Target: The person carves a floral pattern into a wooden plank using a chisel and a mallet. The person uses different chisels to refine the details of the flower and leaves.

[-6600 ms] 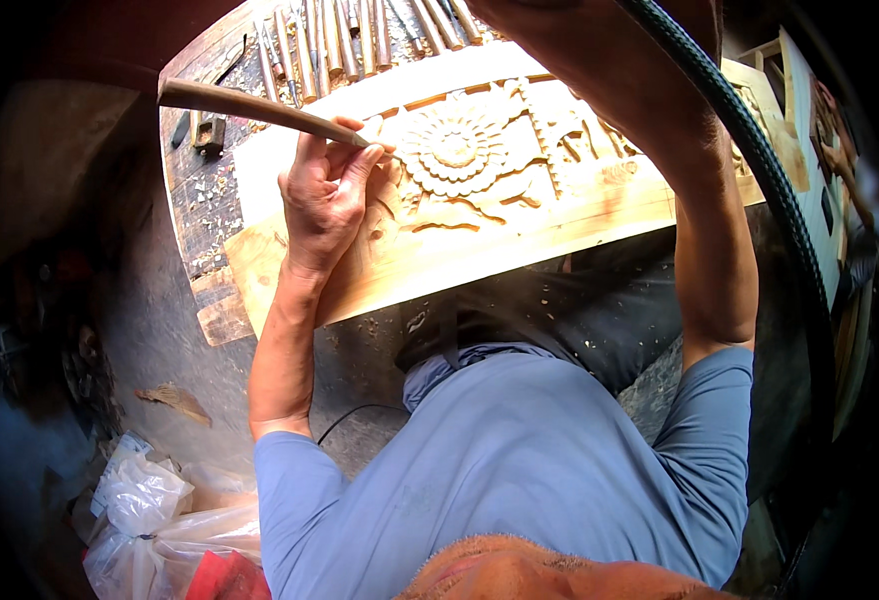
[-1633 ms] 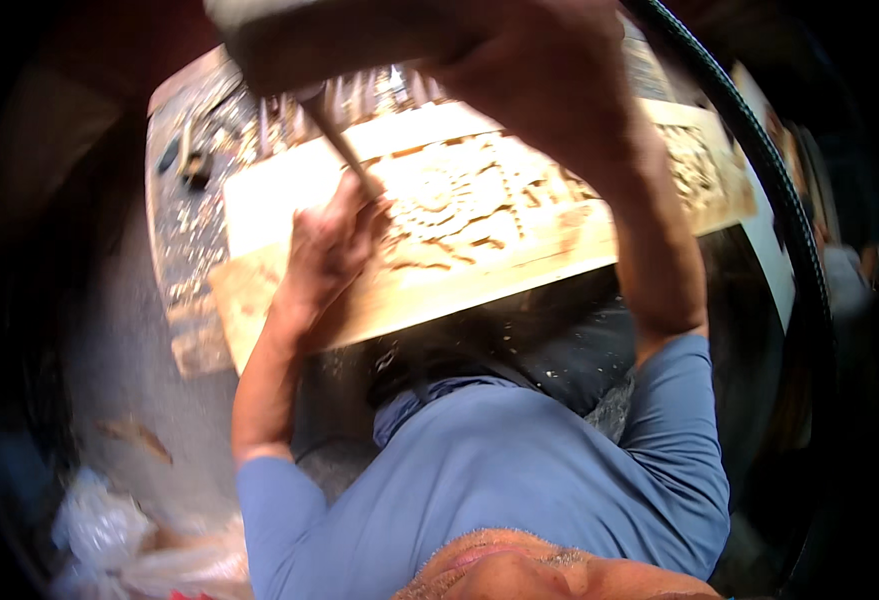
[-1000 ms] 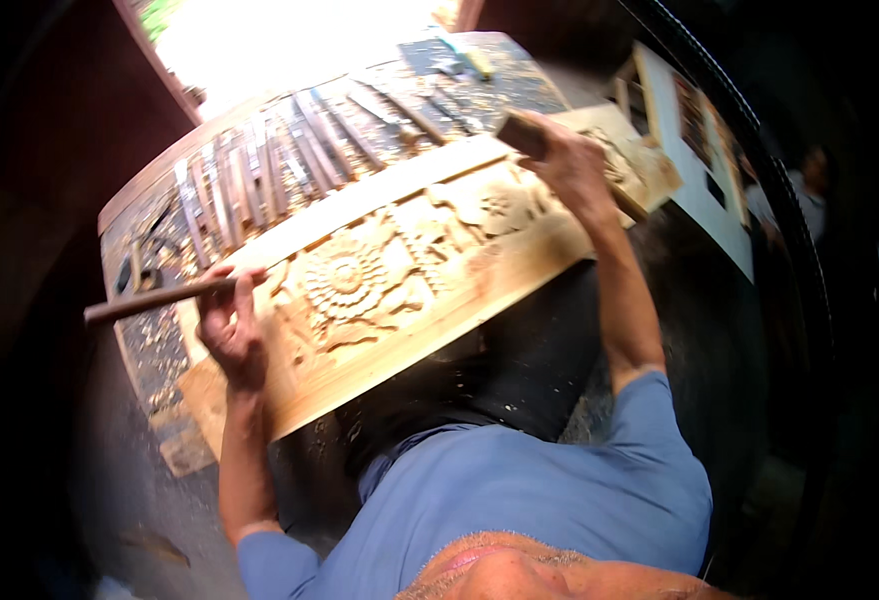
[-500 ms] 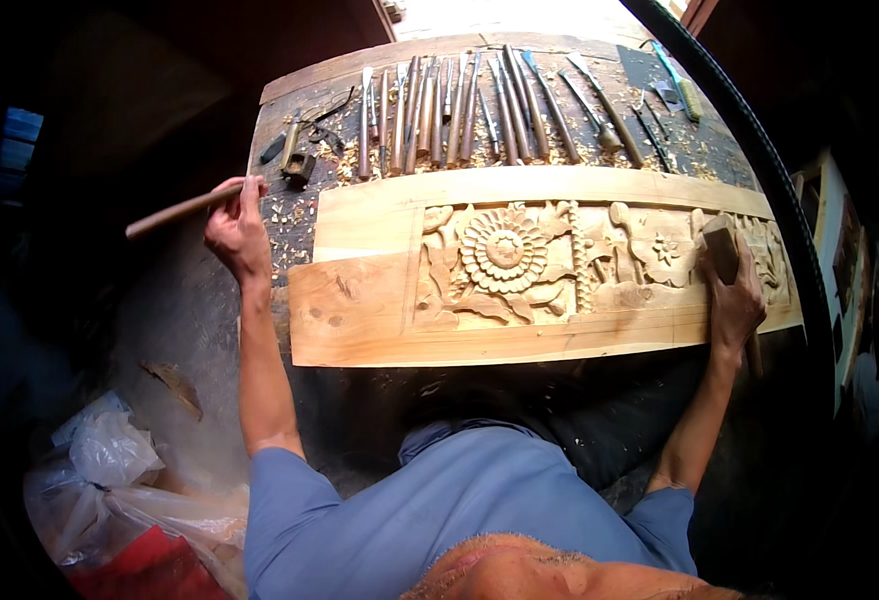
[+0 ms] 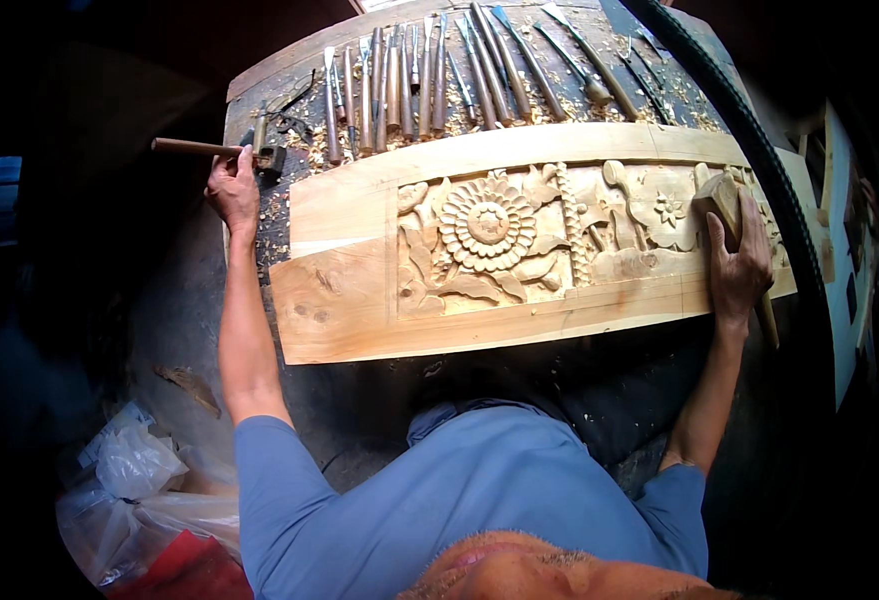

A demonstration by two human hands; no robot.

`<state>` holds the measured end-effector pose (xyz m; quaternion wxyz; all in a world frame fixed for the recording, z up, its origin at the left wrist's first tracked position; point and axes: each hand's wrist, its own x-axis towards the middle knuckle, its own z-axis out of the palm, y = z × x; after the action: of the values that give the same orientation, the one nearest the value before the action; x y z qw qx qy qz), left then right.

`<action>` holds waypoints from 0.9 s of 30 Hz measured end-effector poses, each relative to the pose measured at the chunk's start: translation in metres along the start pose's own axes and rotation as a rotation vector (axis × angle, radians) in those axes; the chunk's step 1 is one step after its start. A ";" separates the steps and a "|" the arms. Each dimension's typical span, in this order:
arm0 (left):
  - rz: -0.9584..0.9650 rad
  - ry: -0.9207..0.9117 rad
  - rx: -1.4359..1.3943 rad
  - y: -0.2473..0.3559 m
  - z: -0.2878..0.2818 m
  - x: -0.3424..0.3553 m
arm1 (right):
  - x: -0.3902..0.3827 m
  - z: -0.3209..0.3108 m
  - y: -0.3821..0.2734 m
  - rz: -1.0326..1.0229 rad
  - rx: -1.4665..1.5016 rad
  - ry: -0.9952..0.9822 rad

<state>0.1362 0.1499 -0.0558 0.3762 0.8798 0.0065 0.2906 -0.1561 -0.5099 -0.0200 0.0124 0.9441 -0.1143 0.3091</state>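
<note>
My left hand (image 5: pixel 233 190) grips a tool with a round wooden handle (image 5: pixel 191 147), probably a carving chisel, beyond the left end of the panel. The handle points left, roughly level; its other end is hidden by my fingers. My right hand (image 5: pixel 745 262) is closed round a wooden mallet (image 5: pixel 721 205), its head over the right part of the carving and its handle jutting out below my palm. Between my hands lies a pale wooden panel (image 5: pixel 344 300), carved in relief with a large round flower (image 5: pixel 488 223), leaves, a twisted column and a smaller blossom.
Several carving chisels (image 5: pixel 429 85) lie in a row behind the panel among wood shavings on the workbench (image 5: pixel 259 80). A dark metal block (image 5: pixel 271 160) sits near my left hand. A black braided cable (image 5: pixel 744 120) crosses the right side. Plastic bags (image 5: pixel 139 465) lie at lower left.
The tool in my left hand has swung from slanting down-left to nearly level. My right hand still holds the mallet at the panel's right. The whole view has shifted a little.
</note>
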 end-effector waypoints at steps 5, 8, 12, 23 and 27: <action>0.079 0.021 -0.039 0.014 0.004 -0.011 | -0.002 -0.008 0.004 -0.052 0.028 0.104; 0.315 0.100 0.044 0.073 -0.011 -0.043 | -0.006 -0.026 -0.032 -0.103 0.108 0.194; 0.693 -0.015 0.261 0.148 -0.051 -0.098 | -0.035 -0.056 -0.137 -0.229 0.534 0.100; 0.751 -0.437 0.061 0.240 -0.052 -0.223 | -0.090 -0.068 -0.257 -0.404 0.832 -0.149; 0.519 -0.503 -0.014 0.237 -0.049 -0.248 | -0.092 -0.072 -0.259 -0.420 0.768 -0.177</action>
<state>-0.1442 -0.0447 0.0028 0.2858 0.8935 -0.3117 0.1510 -0.2121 -0.2323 -0.0033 -0.2866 0.9057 0.2025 0.2377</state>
